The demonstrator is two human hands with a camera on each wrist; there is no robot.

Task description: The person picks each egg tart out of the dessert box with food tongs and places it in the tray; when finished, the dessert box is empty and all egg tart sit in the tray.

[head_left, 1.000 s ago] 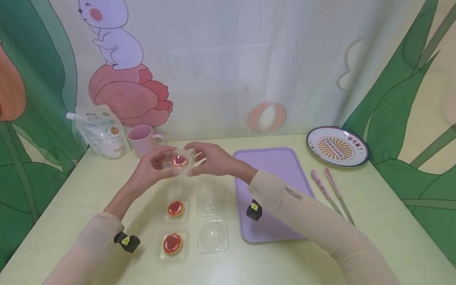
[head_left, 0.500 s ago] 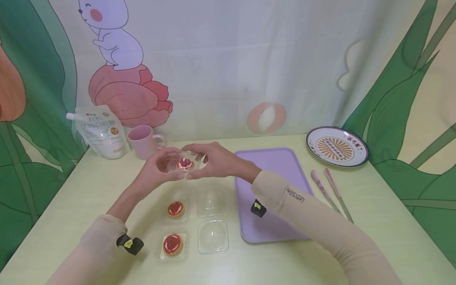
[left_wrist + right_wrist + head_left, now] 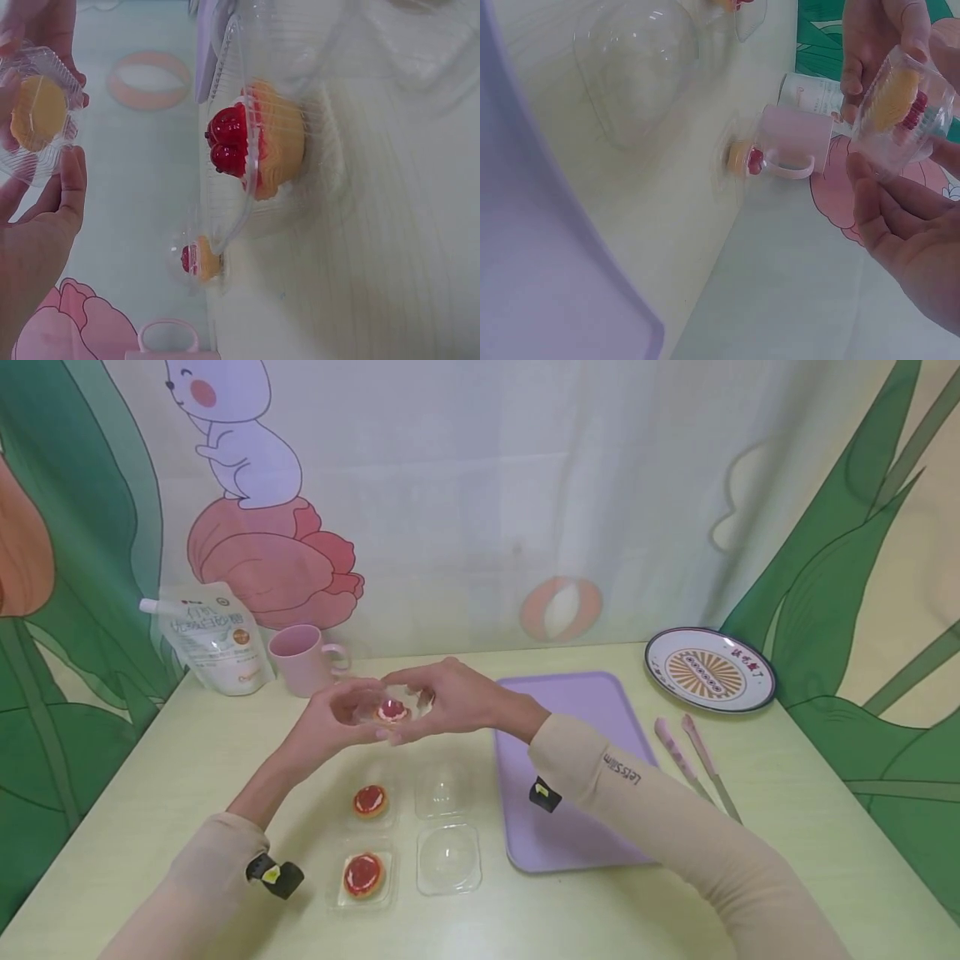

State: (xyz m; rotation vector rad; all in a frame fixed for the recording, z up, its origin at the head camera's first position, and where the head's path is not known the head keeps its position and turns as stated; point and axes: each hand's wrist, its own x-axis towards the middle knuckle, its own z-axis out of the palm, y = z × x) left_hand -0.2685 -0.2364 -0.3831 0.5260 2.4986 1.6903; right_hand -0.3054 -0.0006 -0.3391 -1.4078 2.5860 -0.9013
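Desk [image 3: 555,914] carried several other items. Rear left: a white pouch [image 3: 217,639] beside a pink mug [image 3: 300,660]. Rear right: a patterned plate [image 3: 708,670], with two pink-handled utensils [image 3: 675,747] near its front. The right sleeve [image 3: 660,827] crossed above the purple tray [image 3: 592,714] and hid part of it. Nearer the viewer, two packaged tarts [image 3: 363,875] lay in a column; two clear domed shells [image 3: 448,860] lay just beside them, between tarts and tray.

The held tart [image 3: 392,711] was raised above the desk, in front of the mug, inside a clear ribbed container [image 3: 881,154]. Left hand [image 3: 328,724] and right hand [image 3: 457,697] pinched the container from opposite sides, thumbs below in the head view; fingers covered its edges. Crust: tan-yellow. Top: glossy red with white beneath. Could not tell whether the container was fully closed.
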